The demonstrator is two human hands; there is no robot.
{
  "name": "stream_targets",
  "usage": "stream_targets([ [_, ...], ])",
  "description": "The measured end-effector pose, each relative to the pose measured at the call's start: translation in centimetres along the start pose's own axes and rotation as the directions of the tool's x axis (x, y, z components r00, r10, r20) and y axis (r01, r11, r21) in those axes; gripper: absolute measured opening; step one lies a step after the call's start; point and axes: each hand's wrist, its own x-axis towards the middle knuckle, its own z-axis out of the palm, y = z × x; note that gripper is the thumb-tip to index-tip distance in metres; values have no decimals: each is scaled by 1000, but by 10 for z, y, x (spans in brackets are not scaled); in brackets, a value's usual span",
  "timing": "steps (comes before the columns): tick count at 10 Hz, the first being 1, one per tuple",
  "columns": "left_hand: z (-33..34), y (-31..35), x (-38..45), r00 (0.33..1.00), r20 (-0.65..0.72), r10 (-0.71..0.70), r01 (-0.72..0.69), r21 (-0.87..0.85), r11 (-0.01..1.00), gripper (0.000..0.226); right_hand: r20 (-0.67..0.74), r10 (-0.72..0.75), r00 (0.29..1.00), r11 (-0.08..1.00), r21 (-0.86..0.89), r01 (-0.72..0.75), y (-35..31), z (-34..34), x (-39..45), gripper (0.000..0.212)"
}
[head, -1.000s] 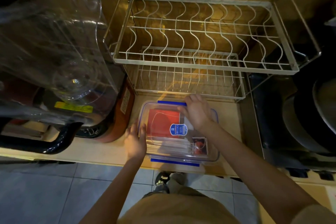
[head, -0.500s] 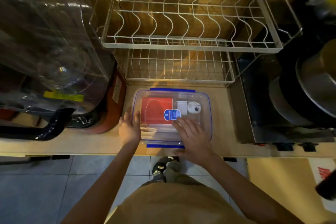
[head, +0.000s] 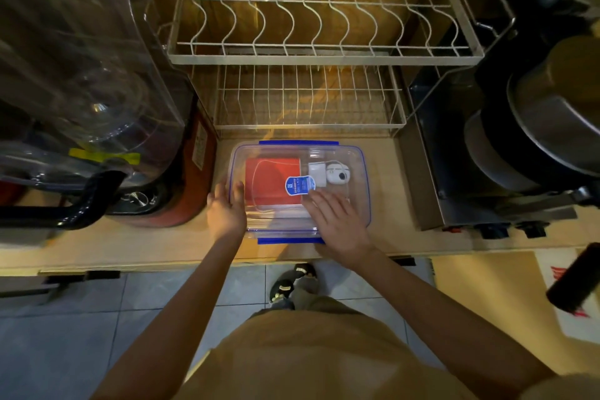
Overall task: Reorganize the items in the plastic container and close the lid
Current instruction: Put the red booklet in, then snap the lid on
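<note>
Your plastic container (head: 362,172) sits on the wooden counter (head: 156,242) in the middle of the frame, just in front of the wire dish rack (head: 308,55), with its clear lid (head: 276,153) lying on top and a blue latch (head: 298,142) showing at the far edge and another at the near edge. Through the lid you can see a red flat item (head: 271,172) on the left side, a small white device (head: 337,172) and a white block (head: 316,170) on the right, and a blue sticker (head: 300,185) near the center. Your left hand (head: 225,213) is open, cupped against the container's left wall with the fingers upright along it. Your right hand (head: 337,221) lies flat, fingers spread, palm down on the lid's near right part, gripping nothing. At the left of the frame stands a large clear jug (head: 81,58); at the right edge are dark pots (head: 535,127).
</note>
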Motion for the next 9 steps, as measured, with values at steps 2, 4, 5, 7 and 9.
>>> stream_targets([
  [2, 0, -3, 2, 1000, 12, 9, -9, 0, 1000, 52, 16, -70, 997, 986, 150, 67, 9, -4, -8, 94],
  [4, 0, -3, 2, 1000, 14, 16, -16, -1, 1000, 52, 5, -94, 996, 958, 273, 89, 13, -7, -9, 58],
  [5, 1, -3, 2, 1000, 15, 16, -16, -5, 1000, 51, -32, -88, 996, 950, 298, 94, 12, -6, -11, 51],
  [7, 0, -4, 3, 1000, 16, 24, -24, 2, 1000, 51, 17, -60, 998, 922, 384, 49, 11, -11, -13, 47],
  [9, -2, -2, 1, 999, 29, 24, -24, 7, 1000, 51, -36, 121, 992, 821, 566, -79, 7, -26, -11, 33],
])
